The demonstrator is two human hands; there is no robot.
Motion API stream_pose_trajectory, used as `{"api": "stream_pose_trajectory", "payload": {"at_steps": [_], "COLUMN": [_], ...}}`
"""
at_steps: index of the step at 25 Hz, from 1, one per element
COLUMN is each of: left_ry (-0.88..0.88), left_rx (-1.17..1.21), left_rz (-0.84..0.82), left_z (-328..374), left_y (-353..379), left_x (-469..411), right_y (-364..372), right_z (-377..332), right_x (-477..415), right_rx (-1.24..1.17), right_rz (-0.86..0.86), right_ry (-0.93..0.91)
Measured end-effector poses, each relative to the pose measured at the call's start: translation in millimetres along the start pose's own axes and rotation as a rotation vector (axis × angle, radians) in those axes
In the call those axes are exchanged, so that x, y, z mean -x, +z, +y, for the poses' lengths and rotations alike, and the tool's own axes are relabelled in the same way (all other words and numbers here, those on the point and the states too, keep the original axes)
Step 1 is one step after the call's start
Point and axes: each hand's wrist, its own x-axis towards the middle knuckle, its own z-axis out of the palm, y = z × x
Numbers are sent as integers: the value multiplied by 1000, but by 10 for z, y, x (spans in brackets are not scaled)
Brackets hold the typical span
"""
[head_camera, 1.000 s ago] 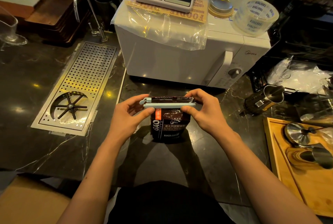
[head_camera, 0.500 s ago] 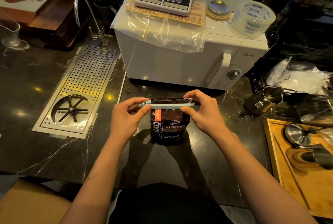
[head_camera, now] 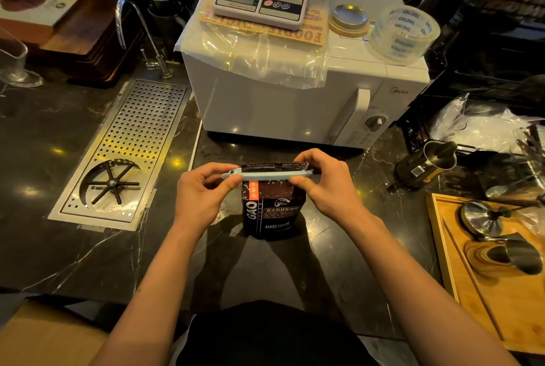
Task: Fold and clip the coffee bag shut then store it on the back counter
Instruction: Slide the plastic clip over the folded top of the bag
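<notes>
head-worn view, facing down, near counter

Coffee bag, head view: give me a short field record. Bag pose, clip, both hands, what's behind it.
bag: coffee bag upright on the dark marble counter, label toward the camera
clip: pale blue bag clip lying level across the folded top
left hand: left hand pinching the clip's left end
right hand: right hand pinching the clip's right end
clip latched: cannot tell
behind: white microwave, apart from the bag
stored: not yet
</notes>
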Motion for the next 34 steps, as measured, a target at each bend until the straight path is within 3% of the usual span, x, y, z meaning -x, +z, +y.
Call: {"api": "stream_pose_trajectory", "payload": {"at_steps": [23,34], "left_ry": [39,105], "left_rx": [47,5], "left_rz": [-93,8], "left_z": [13,30], "left_y": [-5,47], "left_x": [52,59], "right_y": [-10,16], "right_z": [-11,26], "right_x": [40,5], "right_rx": [19,21], "right_rz": [-15,-4], "right_ry": [11,-2]}}
